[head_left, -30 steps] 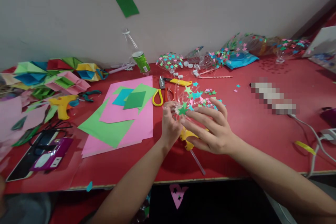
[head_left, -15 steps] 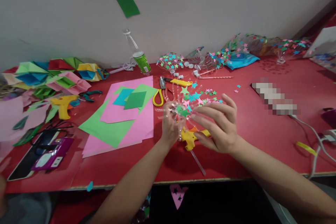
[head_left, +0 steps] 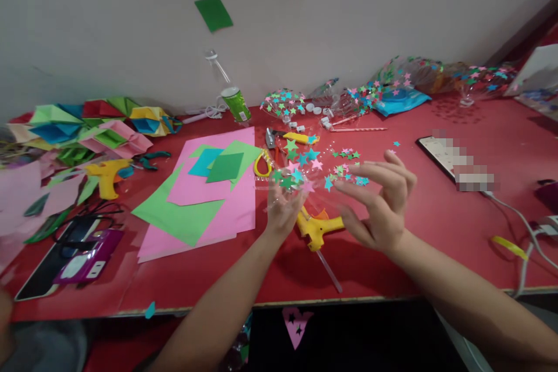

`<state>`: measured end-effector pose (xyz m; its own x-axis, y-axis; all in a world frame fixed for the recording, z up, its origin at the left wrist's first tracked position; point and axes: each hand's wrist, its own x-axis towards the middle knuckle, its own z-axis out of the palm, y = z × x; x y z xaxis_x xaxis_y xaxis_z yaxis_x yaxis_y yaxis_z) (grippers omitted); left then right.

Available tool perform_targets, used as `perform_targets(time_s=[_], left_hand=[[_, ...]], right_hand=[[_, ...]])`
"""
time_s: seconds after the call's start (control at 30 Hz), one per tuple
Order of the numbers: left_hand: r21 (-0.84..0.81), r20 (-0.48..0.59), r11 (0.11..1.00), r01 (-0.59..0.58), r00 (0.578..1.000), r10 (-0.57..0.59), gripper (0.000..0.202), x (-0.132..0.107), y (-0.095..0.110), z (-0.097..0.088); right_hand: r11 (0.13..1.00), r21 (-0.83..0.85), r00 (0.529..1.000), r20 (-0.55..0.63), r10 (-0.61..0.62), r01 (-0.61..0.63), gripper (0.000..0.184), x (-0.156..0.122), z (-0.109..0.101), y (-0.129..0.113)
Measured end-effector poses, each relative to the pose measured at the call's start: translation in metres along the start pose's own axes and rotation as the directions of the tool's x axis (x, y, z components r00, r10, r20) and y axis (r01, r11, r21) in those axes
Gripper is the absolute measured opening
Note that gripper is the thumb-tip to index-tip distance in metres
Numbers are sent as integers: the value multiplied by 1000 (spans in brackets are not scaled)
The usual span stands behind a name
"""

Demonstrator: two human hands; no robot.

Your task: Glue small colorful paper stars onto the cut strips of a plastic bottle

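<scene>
My left hand (head_left: 282, 209) grips a clear plastic bottle piece (head_left: 300, 165) stuck with green, blue and pink paper stars and holds it above the red table (head_left: 392, 256). My right hand (head_left: 378, 203) hovers just to the right of it with its fingers spread and nothing in them. A yellow glue gun (head_left: 317, 225) with a clear glue stick lies on the table under both hands. Loose paper stars (head_left: 346, 157) are scattered behind my right hand.
Pink, green and blue paper sheets (head_left: 204, 192) lie to the left, with yellow-handled scissors (head_left: 261, 163), a second glue gun (head_left: 104, 175) and folded paper shapes (head_left: 87, 125). A green-labelled bottle (head_left: 233, 99) and star-covered plastic pieces (head_left: 370, 93) line the wall. A phone (head_left: 449, 157) lies right.
My right hand has drawn away from the starred plastic piece to the right and opened its fingers. My left hand has turned the piece and lifted it slightly. The glue gun now shows fully.
</scene>
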<state>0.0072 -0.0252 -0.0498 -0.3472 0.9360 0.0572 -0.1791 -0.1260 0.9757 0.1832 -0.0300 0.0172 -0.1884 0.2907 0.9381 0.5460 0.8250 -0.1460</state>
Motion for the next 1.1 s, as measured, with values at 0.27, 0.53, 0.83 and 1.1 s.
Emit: perform_targets(time_s=[0.27,0.53,0.83,1.1], left_hand=[[-116,53,992,46,998,-40,45,11,-4,-4],[-54,98,997,47,994,-41,40,6,6,-2],[-44,124,999,5,992,0,39,8,8,0],[-58,129,998,17,992,-10,39,10,5,-2]], right_hand=[[995,46,995,44,86,-88,21,5,-1,14],[996,70,991,127,40,-49,23,5,4,13],[992,118,989,145,29,-46,23,8,0,15],[975,89,978,66,200,-206,21,5,0,21]])
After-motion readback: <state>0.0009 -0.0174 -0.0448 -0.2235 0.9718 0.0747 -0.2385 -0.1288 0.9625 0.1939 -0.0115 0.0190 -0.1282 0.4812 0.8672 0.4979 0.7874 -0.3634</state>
